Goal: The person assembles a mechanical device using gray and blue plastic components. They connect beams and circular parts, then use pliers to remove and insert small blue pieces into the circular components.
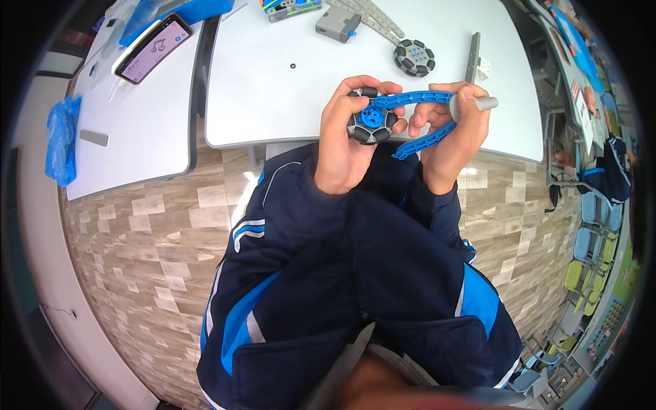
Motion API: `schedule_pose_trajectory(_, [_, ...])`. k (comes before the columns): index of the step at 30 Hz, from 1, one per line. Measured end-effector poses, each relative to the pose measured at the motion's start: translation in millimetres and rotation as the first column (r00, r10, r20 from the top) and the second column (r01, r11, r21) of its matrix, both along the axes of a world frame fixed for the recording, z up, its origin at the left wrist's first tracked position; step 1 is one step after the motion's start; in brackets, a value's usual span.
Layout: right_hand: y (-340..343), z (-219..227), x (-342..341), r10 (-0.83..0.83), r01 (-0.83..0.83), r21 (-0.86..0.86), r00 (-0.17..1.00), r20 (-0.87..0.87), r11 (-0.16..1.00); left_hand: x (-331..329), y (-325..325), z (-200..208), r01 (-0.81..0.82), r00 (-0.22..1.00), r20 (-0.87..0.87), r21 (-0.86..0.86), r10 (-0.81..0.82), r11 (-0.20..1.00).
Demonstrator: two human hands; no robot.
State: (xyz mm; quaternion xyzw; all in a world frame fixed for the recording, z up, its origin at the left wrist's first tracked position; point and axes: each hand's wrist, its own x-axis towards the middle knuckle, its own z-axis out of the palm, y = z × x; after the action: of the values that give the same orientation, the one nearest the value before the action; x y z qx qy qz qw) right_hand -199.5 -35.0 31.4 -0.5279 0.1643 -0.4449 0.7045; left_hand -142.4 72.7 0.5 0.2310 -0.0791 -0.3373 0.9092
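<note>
Just over the near table edge, my left hand (pixel 336 140) is closed around an omni wheel (pixel 358 130) with black rollers and a blue hub (pixel 372 117). My right hand (pixel 449 152) grips two blue curved plastic beams (pixel 425 98) where they meet a light grey round-ended piece (pixel 486 104). The upper beam reaches left to the wheel's rim; whether it is joined to the hub I cannot tell. The lower beam's free end points toward my lap. A second omni wheel (pixel 414 57) lies farther back on the white table (pixel 273 102).
Behind my hands lie a grey box-shaped module (pixel 338 25), a long perforated grey beam (pixel 383 24), an upright grey strip (pixel 473 58) and a small black ring (pixel 293 66). On the left table are a phone (pixel 153 49), a blue plastic bag (pixel 63 140) and a grey plate (pixel 93 137).
</note>
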Motion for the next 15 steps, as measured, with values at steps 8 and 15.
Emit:
schedule_pose_trajectory(8, [-39.1,-20.9,9.2,0.121,-0.122,0.134,0.993,0.012,0.983,12.8,3.5,-3.0,-0.112,0.991,0.082,0.133,0.102,0.985])
schedule_pose_trajectory(15, [-44.9,-37.8,27.3,0.089,-0.101,-0.051,0.976,-0.201,0.994,34.2,5.8,-10.4,-0.264,0.954,0.199,0.192,0.226,0.945])
